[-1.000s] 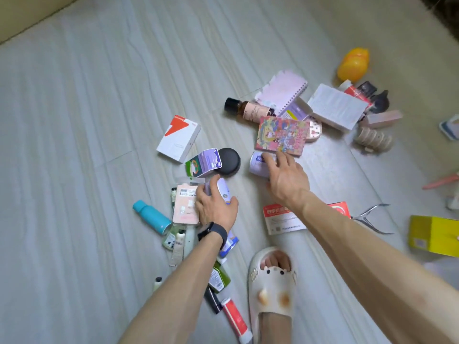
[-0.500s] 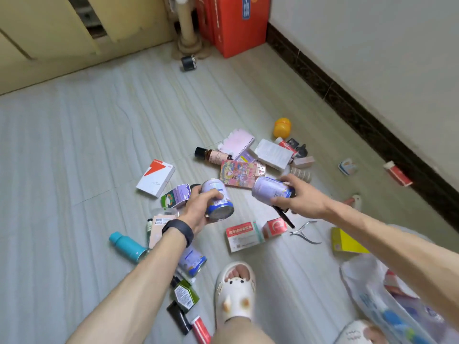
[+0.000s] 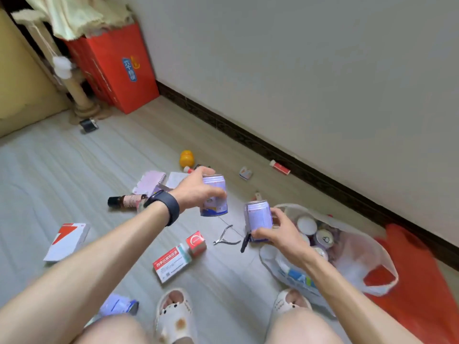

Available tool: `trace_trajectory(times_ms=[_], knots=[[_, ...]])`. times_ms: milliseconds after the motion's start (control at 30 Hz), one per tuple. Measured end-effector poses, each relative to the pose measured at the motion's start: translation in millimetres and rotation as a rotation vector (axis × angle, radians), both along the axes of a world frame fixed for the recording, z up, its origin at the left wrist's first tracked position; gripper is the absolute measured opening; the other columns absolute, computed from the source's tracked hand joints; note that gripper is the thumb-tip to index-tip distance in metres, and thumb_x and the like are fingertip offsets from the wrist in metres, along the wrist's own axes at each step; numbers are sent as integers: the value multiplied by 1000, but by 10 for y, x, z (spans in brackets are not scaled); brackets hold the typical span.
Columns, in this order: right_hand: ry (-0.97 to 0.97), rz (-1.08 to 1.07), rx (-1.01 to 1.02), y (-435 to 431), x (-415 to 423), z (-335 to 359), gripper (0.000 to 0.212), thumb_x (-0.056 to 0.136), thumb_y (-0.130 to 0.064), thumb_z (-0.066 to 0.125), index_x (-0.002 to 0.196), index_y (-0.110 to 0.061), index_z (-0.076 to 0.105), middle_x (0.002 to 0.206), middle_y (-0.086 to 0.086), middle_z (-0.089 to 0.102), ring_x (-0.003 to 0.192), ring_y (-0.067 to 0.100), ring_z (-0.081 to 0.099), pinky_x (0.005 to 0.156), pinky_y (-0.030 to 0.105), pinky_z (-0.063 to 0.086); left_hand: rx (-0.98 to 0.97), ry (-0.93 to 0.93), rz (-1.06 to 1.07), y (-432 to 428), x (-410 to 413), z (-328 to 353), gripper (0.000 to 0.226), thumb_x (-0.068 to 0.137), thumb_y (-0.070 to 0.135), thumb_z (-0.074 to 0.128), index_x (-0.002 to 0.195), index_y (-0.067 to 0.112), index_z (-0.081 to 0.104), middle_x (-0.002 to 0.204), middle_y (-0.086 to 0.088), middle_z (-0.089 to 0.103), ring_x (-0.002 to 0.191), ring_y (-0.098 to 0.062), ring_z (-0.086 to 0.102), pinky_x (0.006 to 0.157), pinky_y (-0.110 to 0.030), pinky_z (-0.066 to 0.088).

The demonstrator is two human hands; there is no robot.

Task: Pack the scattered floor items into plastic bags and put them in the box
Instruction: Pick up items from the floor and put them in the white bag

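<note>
Cans fill both hands. The left hand [image 3: 196,191] curls round the first can [image 3: 215,196], held upright above the floor. The right hand [image 3: 282,235] grips the second can [image 3: 258,218] just beside the open mouth of the plastic bag [image 3: 352,266], which lies on the floor with other cans inside. Below and between the hands lie nail nippers [image 3: 224,237], a small red box [image 3: 196,242] and a medicine box [image 3: 171,263]. Beyond the left wrist are a brown bottle [image 3: 125,201] and a pink notebook [image 3: 151,181].
</note>
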State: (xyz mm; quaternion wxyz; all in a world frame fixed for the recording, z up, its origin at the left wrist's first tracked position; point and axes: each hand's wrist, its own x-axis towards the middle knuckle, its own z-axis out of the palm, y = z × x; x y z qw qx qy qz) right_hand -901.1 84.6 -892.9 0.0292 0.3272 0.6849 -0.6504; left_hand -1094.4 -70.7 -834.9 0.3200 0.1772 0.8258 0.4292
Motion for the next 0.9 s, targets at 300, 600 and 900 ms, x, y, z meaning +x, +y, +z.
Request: trace_trajectory(times_ms=[300, 600, 900], knots=[[-27, -435, 211, 662, 1273, -508, 80, 52, -14, 87, 116, -34, 43, 108, -6, 64, 90, -1, 65, 75, 16, 50, -139, 343, -450, 1372, 807, -466, 78, 56, 39, 83, 124, 23, 48, 116, -1, 46, 104, -19, 51, 85, -26, 43], [-281, -778, 433, 1354, 1807, -808, 72, 61, -44, 88, 121, -33, 50, 109, -11, 66, 102, 17, 63, 90, 38, 51, -121, 246, -495, 1842, 1538, -1164, 76, 65, 31, 84, 129, 18, 46, 126, -2, 55, 110, -20, 55, 92, -33, 47], [-496, -874, 298, 1642, 1086, -1442, 89, 74, -42, 82, 138, -1, 35, 138, 19, 52, 120, 38, 55, 98, 40, 44, -127, 219, -417, 1680, 1452, -1335, 73, 64, 32, 87, 125, 18, 48, 116, -1, 57, 100, -18, 56, 87, -32, 48]])
